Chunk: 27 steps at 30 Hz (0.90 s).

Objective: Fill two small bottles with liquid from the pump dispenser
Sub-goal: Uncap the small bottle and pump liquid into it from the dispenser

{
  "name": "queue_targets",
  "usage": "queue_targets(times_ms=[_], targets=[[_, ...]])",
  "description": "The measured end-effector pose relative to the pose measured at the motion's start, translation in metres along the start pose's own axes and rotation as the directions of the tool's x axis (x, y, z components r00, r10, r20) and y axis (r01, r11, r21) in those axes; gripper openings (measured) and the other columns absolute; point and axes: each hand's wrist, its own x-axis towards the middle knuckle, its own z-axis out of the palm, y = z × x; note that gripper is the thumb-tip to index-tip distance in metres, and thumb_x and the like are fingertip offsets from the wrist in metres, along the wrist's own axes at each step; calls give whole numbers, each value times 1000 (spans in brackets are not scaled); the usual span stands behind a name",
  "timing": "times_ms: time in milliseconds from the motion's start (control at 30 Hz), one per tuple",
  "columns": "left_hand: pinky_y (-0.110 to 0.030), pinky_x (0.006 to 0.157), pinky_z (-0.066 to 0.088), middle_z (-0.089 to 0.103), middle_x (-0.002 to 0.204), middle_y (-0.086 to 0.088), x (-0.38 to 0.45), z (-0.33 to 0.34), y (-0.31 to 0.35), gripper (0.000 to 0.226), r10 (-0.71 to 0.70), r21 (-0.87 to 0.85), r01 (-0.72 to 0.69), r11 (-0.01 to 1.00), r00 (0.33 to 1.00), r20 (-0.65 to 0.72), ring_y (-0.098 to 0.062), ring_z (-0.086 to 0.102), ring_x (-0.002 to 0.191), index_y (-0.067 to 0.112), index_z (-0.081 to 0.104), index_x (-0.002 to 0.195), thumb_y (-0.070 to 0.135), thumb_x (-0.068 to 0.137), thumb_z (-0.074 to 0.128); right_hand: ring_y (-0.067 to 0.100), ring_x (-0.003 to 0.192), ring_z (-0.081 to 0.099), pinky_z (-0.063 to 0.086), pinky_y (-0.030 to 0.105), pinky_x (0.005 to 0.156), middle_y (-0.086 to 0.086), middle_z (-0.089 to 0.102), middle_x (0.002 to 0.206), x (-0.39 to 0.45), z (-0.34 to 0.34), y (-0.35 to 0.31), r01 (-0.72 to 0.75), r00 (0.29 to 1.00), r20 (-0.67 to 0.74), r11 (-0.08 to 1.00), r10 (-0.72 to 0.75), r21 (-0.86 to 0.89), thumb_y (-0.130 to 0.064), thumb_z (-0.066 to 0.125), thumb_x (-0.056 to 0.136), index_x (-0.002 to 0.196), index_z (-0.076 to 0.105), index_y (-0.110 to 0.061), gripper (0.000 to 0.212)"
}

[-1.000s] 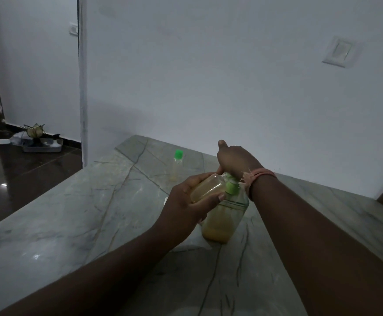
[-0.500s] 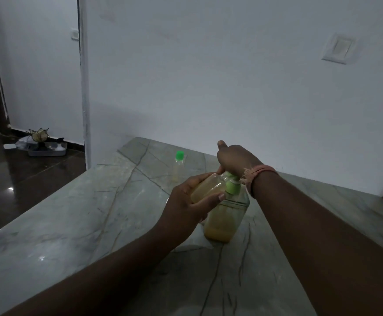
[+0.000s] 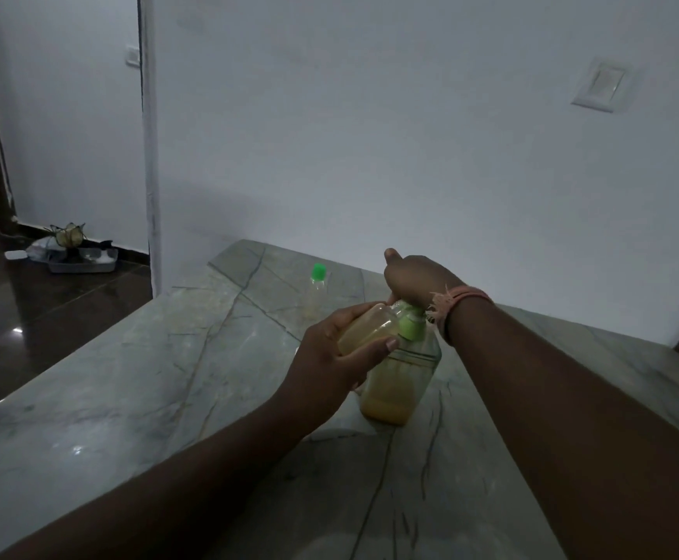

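A clear pump dispenser (image 3: pixel 404 377) with yellowish liquid and a green collar stands on the marble counter (image 3: pixel 148 377). My right hand (image 3: pixel 414 278) lies over its pump head, which the hand hides. My left hand (image 3: pixel 329 357) grips a small clear bottle (image 3: pixel 368 327), tilted with its mouth against the dispenser's top; it holds yellowish liquid. A second small bottle (image 3: pixel 316 291) with a green cap stands upright farther back on the counter, apart from both hands.
A white wall rises directly behind the counter, with a switch plate (image 3: pixel 602 84) high on the right. The counter's left edge drops to a dark floor, where a tray (image 3: pixel 81 260) with small items sits by the far wall.
Both hands and the bottles keep their places. Only the view has drifted slightly.
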Motion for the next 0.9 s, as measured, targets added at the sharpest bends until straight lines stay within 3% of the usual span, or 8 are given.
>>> queue_targets(times_ms=[100, 200, 433, 600, 633, 733, 900], targets=[[-18, 54, 50, 73, 97, 7, 0, 1, 1, 41, 3, 2, -3, 1000, 1000, 1, -5, 68, 71, 28, 65, 126, 23, 87, 77, 35, 122, 53, 41, 41, 104, 17, 56, 136, 0, -2, 1, 20, 999, -38, 1000, -19, 16, -27, 22, 103, 144, 49, -17, 50], [-17, 53, 49, 72, 98, 0, 3, 0, 0, 45, -2, -8, 2, 1000, 1000, -1, -4, 66, 65, 19, 65, 130, 20, 87, 78, 35, 116, 56, 43, 43, 102, 16, 60, 128, 1, 2, 2, 10, 998, -64, 1000, -9, 9, -27, 22, 102, 140, 52, -18, 49], [-19, 52, 48, 73, 97, -4, 1, 0, 0, 44, 7, -12, -7, 1000, 1000, 3, -5, 65, 64, 20, 65, 129, 21, 87, 78, 34, 123, 54, 39, 40, 106, 15, 57, 137, -2, 0, -1, 2, 999, -40, 999, -1, 32, -33, 21, 103, 144, 50, -21, 51], [-18, 53, 48, 73, 100, -5, 4, 0, -3, 47, 4, 2, -4, 1000, 1000, 4, -5, 65, 64, 20, 64, 131, 22, 87, 79, 27, 99, 62, 43, 35, 93, 6, 70, 88, 1, 0, 5, -8, 997, -81, 992, 19, 129, -41, 23, 104, 116, 70, -10, 58], [-17, 53, 48, 73, 102, -5, 4, -1, -3, 47, 3, 5, -3, 1000, 1000, 4, -4, 66, 65, 20, 64, 131, 22, 87, 79, 27, 101, 62, 43, 35, 94, 6, 70, 92, 1, 1, 5, -20, 996, -84, 990, 32, 137, -42, 23, 104, 116, 71, -11, 58], [-18, 52, 48, 72, 101, -5, 3, -1, -2, 47, -3, 4, 3, 1000, 1000, 2, -4, 65, 64, 19, 64, 131, 21, 87, 78, 32, 120, 56, 41, 41, 105, 11, 61, 131, 2, 5, 3, -25, 997, -67, 997, 30, 72, -34, 23, 102, 140, 55, -24, 51], [-20, 53, 49, 72, 99, -2, 0, 0, -1, 46, 8, 32, -8, 999, 1000, -1, -7, 66, 66, 23, 64, 130, 27, 86, 78, 33, 126, 53, 39, 39, 107, 14, 57, 139, 3, 1, 4, -9, 999, -46, 997, 12, 80, -38, 23, 103, 141, 54, -22, 52]])
